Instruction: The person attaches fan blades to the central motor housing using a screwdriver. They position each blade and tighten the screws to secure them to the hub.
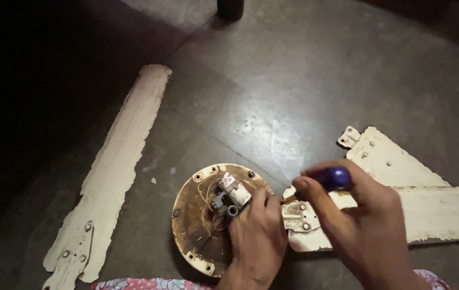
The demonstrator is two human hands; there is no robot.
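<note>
Down on the dark floor (304, 70) lie the biggest pieces: one long cream fan blade (112, 172) well apart to the left, its long axis running from near left to far centre with the screw bracket at the near end, and two more blades to the right. Of those two, the angled blade (390, 158) sits farther off, and the level blade (433, 212) stretches from the right edge of the view toward the middle, where its metal bracket (296, 215) ends just beside the round motor housing (194, 225).

Next in size, the motor housing rests flat, open face up, with a small capacitor block (233, 189) and thin wires on it.

Over its right half comes the left hand (256, 236), curled down onto the housing, fingers closed loosely around the small parts near the centre; what exactly the fingertips pinch is hidden.

Right of that, the right hand (366, 231) hovers above the level blade's bracket. Its grip is closed firmly around the blue handle of a screwdriver (330, 179); the handle points up and away to the right, while the shaft slants down and left toward the gap between bracket and housing rim. The tip is hidden between the two hands, so whether it sits in a screw cannot be told. The right hand is the nearer one to the bracket screws.
</note>
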